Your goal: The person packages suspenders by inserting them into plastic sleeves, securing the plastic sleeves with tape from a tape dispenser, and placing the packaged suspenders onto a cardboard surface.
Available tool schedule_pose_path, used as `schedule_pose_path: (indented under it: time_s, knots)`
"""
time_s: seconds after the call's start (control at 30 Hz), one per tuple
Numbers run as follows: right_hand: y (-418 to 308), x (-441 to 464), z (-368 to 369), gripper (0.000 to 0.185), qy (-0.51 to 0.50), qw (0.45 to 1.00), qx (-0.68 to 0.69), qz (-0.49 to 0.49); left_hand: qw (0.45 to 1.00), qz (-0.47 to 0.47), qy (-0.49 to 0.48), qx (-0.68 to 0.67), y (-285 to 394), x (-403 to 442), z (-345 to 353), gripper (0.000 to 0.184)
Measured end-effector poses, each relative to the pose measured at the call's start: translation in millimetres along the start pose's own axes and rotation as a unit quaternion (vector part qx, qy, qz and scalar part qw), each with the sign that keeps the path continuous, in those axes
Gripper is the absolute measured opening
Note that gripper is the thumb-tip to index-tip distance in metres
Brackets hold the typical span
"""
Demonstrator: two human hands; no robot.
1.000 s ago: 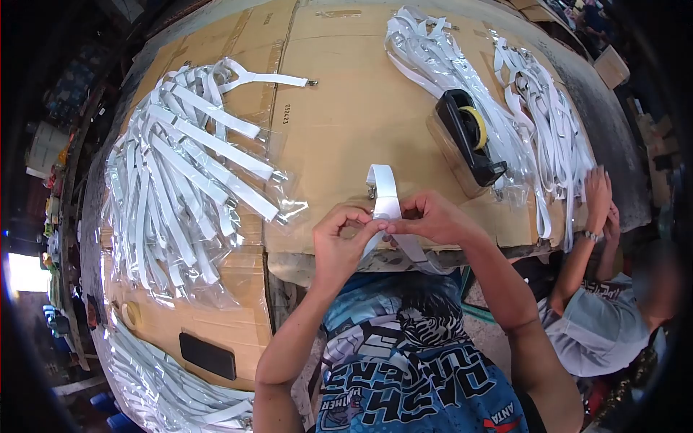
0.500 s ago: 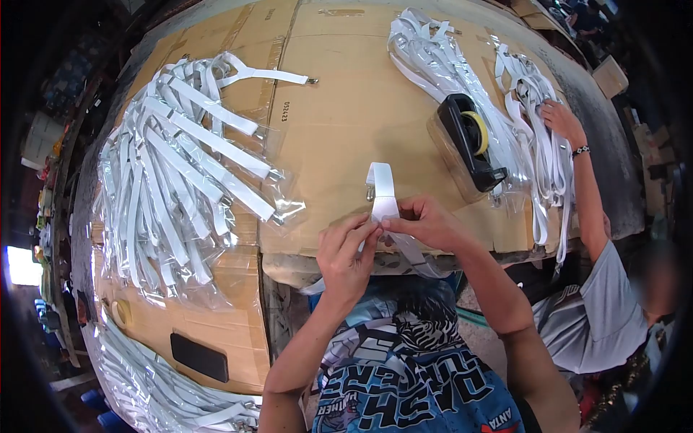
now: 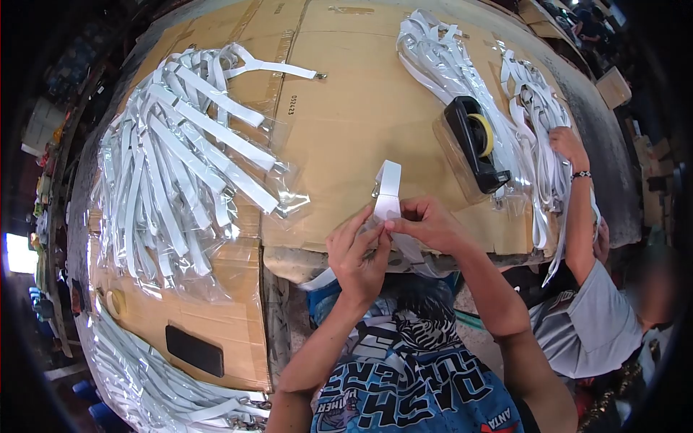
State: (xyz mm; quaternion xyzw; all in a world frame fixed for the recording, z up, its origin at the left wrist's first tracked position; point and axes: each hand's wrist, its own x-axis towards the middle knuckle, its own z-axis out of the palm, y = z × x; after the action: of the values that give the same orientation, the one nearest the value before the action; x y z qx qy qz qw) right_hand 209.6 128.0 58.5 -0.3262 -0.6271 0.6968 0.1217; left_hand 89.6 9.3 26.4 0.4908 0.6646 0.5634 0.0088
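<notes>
I take the white strap [image 3: 388, 207] as the centre of my clock; it is near the counter's [image 3: 613, 191] close edge, its folded top standing up from the hands, with a metal clip [image 3: 375, 191] at about eleven o'clock from the hold. My left hand [image 3: 357, 252] comes in from seven o'clock, fingertips drawn narrow and pinched at the strap's lower edge. My right hand [image 3: 433, 225] comes in from four o'clock, thumb and forefinger closed on the same strap, right against the left fingertips.

Between nine and ten o'clock I have a fanned pile of bagged straps [image 3: 155, 155], white in clear plastic, spread over the cardboard [image 3: 346, 108]. At eight o'clock lies a dark phone [image 3: 195, 350], with a tape roll [image 3: 120, 304] beyond it and more straps [image 3: 159, 375] below.

At two o'clock sits a black tape dispenser [image 3: 465, 137] with a yellow roll in it. At one o'clock is a long bagged bundle [image 3: 437, 61]. Farther out, past two o'clock, a co-worker's hand [image 3: 568, 146] touches a loose heap of straps [image 3: 538, 108]; I can't tell whether it grips any.
</notes>
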Motion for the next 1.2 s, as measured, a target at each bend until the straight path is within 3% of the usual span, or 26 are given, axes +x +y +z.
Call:
schedule_pose_path:
  time_s: [0.43,0.97,1.2]
  knots:
    - [-0.8,-4.0,0.9,0.022,-0.024,1.0,-0.018,-0.008,0.965,-0.186,-0.005,-0.183,-3.9,-1.7,1.6,0.013]
    - [4.4,0.6,13.4,0.021,0.062,0.996,-0.052,0.043,0.998,-0.053,-0.007,-0.035,-0.6,-5.1,-3.9,0.017]
    - [-0.9,1.1,11.9,0.022,0.021,0.996,0.006,0.09,0.999,0.025,-0.005,0.027,-3.7,-4.8,-8.7,0.022]
